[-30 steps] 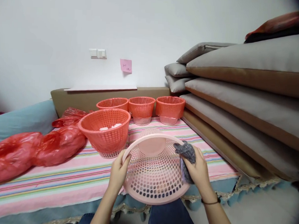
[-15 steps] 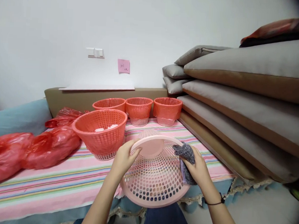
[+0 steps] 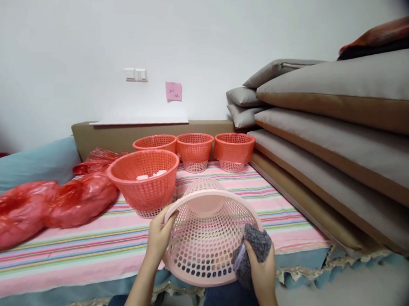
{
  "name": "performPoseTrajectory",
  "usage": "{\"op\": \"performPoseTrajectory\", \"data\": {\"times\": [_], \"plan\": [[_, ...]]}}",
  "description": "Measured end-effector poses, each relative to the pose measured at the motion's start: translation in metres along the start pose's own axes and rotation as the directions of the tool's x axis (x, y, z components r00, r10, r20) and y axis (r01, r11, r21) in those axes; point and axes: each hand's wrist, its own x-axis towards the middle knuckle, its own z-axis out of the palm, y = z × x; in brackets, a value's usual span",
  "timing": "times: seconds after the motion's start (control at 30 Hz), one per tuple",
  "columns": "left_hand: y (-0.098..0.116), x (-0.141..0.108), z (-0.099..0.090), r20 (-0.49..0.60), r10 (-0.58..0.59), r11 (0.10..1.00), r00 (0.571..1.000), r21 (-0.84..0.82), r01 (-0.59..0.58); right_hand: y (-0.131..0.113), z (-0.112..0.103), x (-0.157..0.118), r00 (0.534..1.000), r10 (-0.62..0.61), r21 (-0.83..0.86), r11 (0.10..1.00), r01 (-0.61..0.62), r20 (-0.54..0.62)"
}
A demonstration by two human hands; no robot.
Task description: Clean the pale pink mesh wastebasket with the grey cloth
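A pale pink perforated basket (image 3: 204, 258) is tipped on its side, its wide mouth facing me. My left hand (image 3: 159, 237) grips its rim at the left, thumb inside the mouth. Bunched in my right hand (image 3: 262, 270) is a dark grey cloth (image 3: 254, 247), pressed over the basket's lower right rim. The cloth hides part of the rim and some of my right fingers.
Behind stand a near red-lined basket (image 3: 144, 182) with white pieces inside and several more red-lined baskets (image 3: 195, 148). Red plastic bags (image 3: 81, 201) lie left on the striped cloth (image 3: 93, 250). Stacked grey cushions (image 3: 343, 119) rise at right.
My right hand and the grey cloth have moved down along the basket's right rim. My left hand has shifted slightly lower on the left rim. The view has turned slightly left.
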Motion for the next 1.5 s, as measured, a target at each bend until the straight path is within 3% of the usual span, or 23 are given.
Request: {"op": "performPoseTrajectory", "data": {"times": [0.1, 0.23, 0.3, 0.37, 0.43, 0.5, 0.6, 0.7, 0.83, 0.97, 1.07, 1.13, 1.2, 1.27, 1.4, 1.5], "plan": [[-0.008, -0.011, -0.003, -0.064, -0.032, 0.999, 0.997, -0.011, 0.031, 0.006, 0.009, -0.01, 0.999, 0.002, 0.01, 1.0, -0.001, -0.048], [-0.015, -0.027, 0.002, -0.078, -0.068, 0.997, 0.995, 0.029, 0.071, -0.033, 0.0, 0.041, 0.972, -0.229, -0.046, 0.972, 0.231, 0.042], [-0.016, -0.031, 0.006, 0.019, -0.112, 0.986, 0.993, 0.125, 0.109, -0.068, -0.011, 0.075, 0.889, -0.423, -0.186, 0.872, 0.452, 0.177], [-0.012, -0.029, 0.01, 0.119, -0.105, 0.979, 0.987, 0.189, 0.082, -0.106, -0.02, 0.1, 0.754, -0.541, -0.243, 0.727, 0.642, 0.372], [0.0, -0.019, 0.014, 0.162, -0.002, 0.98, 0.987, 0.196, -0.03, -0.139, -0.02, 0.109, 0.626, -0.569, -0.261, 0.594, 0.761, 0.533], [0.017, -0.004, 0.017, 0.174, 0.131, 0.961, 0.976, 0.22, -0.168, -0.163, -0.011, 0.107, 0.535, -0.561, -0.259, 0.498, 0.828, 0.631], [0.043, 0.021, 0.024, 0.221, 0.299, 0.885, 0.928, 0.3, -0.356, -0.178, 0.01, 0.093, 0.458, -0.542, -0.256, 0.407, 0.877, 0.705], [0.056, 0.038, 0.032, 0.299, 0.396, 0.791, 0.868, 0.37, -0.488, -0.179, 0.027, 0.082, 0.417, -0.544, -0.241, 0.366, 0.899, 0.728], [0.052, 0.042, 0.038, 0.328, 0.334, 0.737, 0.884, 0.494, -0.461, -0.175, 0.028, 0.079, 0.451, -0.553, -0.254, 0.397, 0.882, 0.701], [0.043, 0.038, 0.033, 0.284, 0.324, 0.721, 0.902, 0.544, -0.43, -0.154, 0.013, 0.081, 0.556, -0.53, -0.246, 0.544, 0.802, 0.641], [0.037, 0.035, 0.027, 0.248, 0.322, 0.749, 0.914, 0.523, -0.406, -0.119, -0.002, 0.076, 0.675, -0.502, -0.193, 0.707, 0.68, 0.541], [0.035, 0.033, 0.023, 0.232, 0.307, 0.763, 0.923, 0.52, -0.385, -0.09, -0.01, 0.064, 0.789, -0.443, -0.178, 0.814, 0.553, 0.426], [0.033, 0.031, 0.021, 0.213, 0.293, 0.769, 0.932, 0.526, -0.363, -0.059, -0.015, 0.046, 0.905, -0.327, -0.163, 0.911, 0.378, 0.27], [0.032, 0.029, 0.02, 0.196, 0.286, 0.775, 0.938, 0.528, -0.347, -0.033, -0.015, 0.024, 0.976, -0.18, -0.12, 0.973, 0.195, 0.125], [0.03, 0.026, 0.018, 0.167, 0.259, 0.79, 0.951, 0.53, -0.308, -0.001, -0.006, -0.014, 0.997, 0.032, -0.057, 0.998, -0.037, -0.077], [0.032, 0.027, 0.017, 0.148, 0.221, 0.817, 0.964, 0.512, -0.265, 0.007, 0.001, -0.026, 0.991, 0.079, -0.037, 0.996, -0.084, -0.106]]}}
